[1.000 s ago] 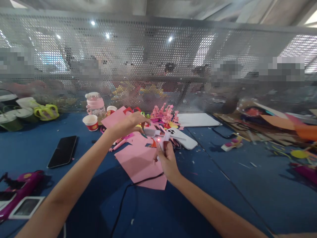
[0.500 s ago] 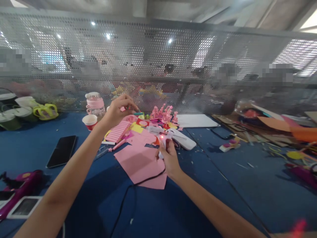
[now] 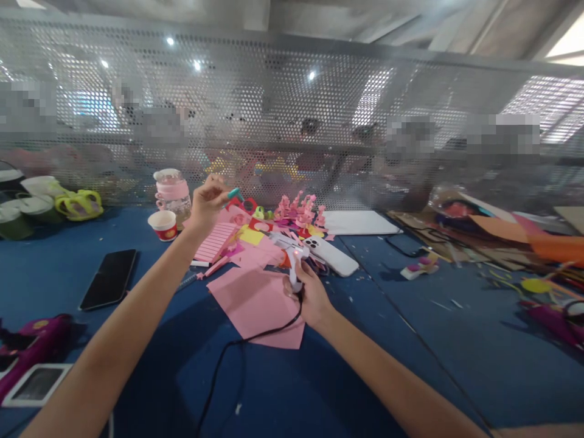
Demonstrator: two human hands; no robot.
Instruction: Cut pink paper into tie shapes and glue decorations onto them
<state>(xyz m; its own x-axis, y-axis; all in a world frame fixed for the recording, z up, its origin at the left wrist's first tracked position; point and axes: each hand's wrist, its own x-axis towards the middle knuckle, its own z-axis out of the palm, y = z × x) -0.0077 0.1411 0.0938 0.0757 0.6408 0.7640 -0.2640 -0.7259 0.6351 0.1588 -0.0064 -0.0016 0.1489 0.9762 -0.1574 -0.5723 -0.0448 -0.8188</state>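
Observation:
My left hand [image 3: 210,198] is raised over the back of the table, its fingers pinched on a small teal tube-like piece [image 3: 233,193]. What exactly the piece is cannot be made out. Lower and to the right, my right hand [image 3: 310,292] is wrapped round the handle of a white glue gun [image 3: 295,258] with a small glowing red light. Its black cord [image 3: 228,344] trails over a pink paper sheet [image 3: 255,304] toward me. Beyond the glue gun lie paper scraps, a yellow sticky note [image 3: 250,236] and a cluster of pink paper flowers [image 3: 301,210].
Left stand a paper cup [image 3: 163,225], a pink-banded bottle [image 3: 173,191] and a dark phone [image 3: 108,278]. A white phone [image 3: 333,255] lies beside my right hand. A perforated metal screen [image 3: 274,115] rises behind the table. Orange paper [image 3: 542,243] and cardboard lie right.
My left hand has drawn back to the left with the teal piece, uncovering red scissor-like handles behind it. My right hand still grips the glue gun, now tilted a little differently.

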